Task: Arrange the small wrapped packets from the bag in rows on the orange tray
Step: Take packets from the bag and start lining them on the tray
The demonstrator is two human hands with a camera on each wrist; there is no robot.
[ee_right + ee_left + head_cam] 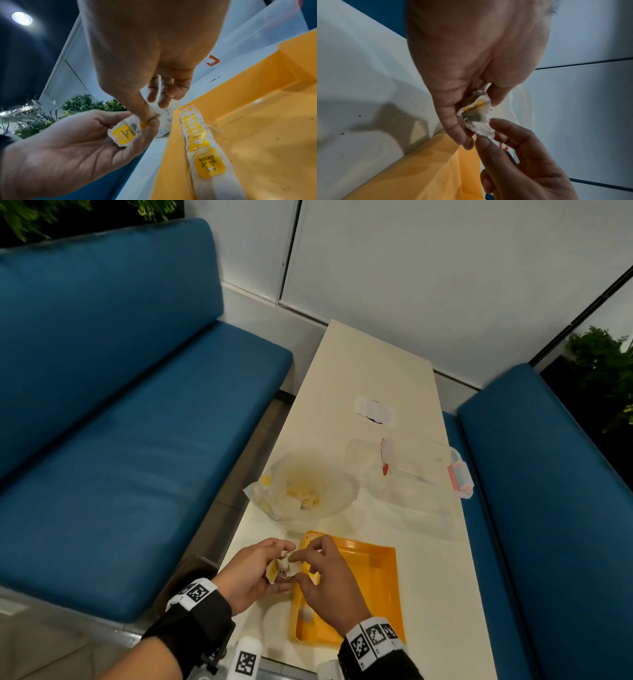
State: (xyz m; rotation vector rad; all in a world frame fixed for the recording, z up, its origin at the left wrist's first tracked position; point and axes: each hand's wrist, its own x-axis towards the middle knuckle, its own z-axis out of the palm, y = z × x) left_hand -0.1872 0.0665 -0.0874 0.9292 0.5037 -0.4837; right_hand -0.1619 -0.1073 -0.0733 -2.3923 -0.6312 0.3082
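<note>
My right thumb and forefinger [483, 142] pinch the loose white edge of one tea bag [477, 115] in the clump; my other right fingers hang half-curled and clear of it. My left hand [253, 570] cups the clump, thumb and fingers curled round it, a yellow-tagged bag [122, 134] lying flat on the left fingers. How many bags are in the clump I can't tell; strings look tangled.

How I'd do this step: keep the left grip firm on the clump and peel one bag off with my right hand [329, 580], pulling slowly so the string slides free instead of dragging a second bag out. Pinch the paper edge, not the tag; the paper looks thin and could tear.

Just right of my fingertips is the near left rim of the orange tray [370, 594]. One row of tea bags [199, 136] already lies along that wall, tags up, overlapping. Judgement: the freed bag goes at the near end of that row or starts a second row beside it, same tag orientation. Most of the tray floor is bare, so the task looks early.

Beyond my fingers, well apart, the open plastic bag [305, 491] holds more bags. Right of it sits a clear lidded container [424, 470], all on the cream table [373, 364].
</note>
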